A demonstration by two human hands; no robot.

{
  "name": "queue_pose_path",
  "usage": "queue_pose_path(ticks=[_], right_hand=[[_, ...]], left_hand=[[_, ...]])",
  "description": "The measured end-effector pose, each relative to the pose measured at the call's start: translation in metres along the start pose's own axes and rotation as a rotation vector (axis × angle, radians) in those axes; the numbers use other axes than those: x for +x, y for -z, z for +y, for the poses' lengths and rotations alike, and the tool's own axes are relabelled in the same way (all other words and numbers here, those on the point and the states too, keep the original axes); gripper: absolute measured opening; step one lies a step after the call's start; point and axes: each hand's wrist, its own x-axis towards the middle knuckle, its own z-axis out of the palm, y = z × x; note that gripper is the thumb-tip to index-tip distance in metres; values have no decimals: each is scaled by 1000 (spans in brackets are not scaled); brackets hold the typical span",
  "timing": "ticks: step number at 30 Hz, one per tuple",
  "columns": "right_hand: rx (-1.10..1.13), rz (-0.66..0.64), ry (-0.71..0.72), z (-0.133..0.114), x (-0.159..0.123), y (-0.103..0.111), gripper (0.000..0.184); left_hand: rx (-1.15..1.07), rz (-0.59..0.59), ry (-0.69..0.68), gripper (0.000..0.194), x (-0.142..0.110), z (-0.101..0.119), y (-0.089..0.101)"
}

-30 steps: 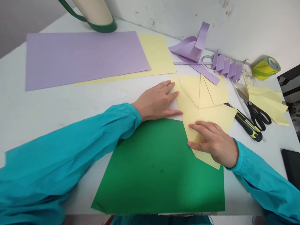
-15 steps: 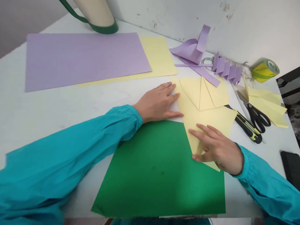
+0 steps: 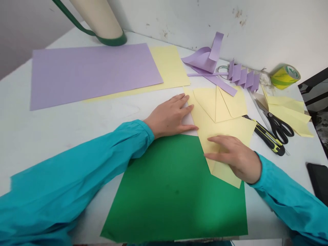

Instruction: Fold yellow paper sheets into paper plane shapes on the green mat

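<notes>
A pale yellow sheet of paper [image 3: 228, 131] with folded flaps lies on the white table, its lower part overlapping a green sheet [image 3: 166, 194]. My left hand [image 3: 170, 118] is flat and open, fingers spread, with the fingertips at the yellow sheet's left edge. Over the lower part of the same sheet is my right hand [image 3: 234, 155], fingers apart and pointing left. Its thumb reaches the left edge, and I cannot tell how firmly it touches. Neither hand grips anything.
Purple paper [image 3: 94, 73] overlaps another yellow sheet [image 3: 171, 65] at the back left. A cream jug [image 3: 101, 20] stands behind. At right lie a utility knife [image 3: 268, 136], scissors [image 3: 278, 124], folded purple paper [image 3: 243, 77], a tape roll [image 3: 285, 77] and a dark phone-like slab [image 3: 317, 181].
My right hand slid down along the yellow sheet's edge, then moved back up a little. The left hand stays in place, and the camera view has shifted slightly.
</notes>
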Motion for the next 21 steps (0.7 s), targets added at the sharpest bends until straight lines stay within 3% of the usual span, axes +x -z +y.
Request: queue_pose_path(ticks=[3,8,17,21], right_hand=[[-149,77,-77,-7,6,-12,46],[-188,109,-43,-14,7,-17,32],[-99,-71,-39,-25,2,3,25],[-63,-80,-40,-22,0,2,25]], left_hand=[[-3,7,-2,70,0,0,0],[19,-13,9,75,1,2,2],[50,-26,1,79,2,2,4],[48,-40,-37,77,-7,17,20]])
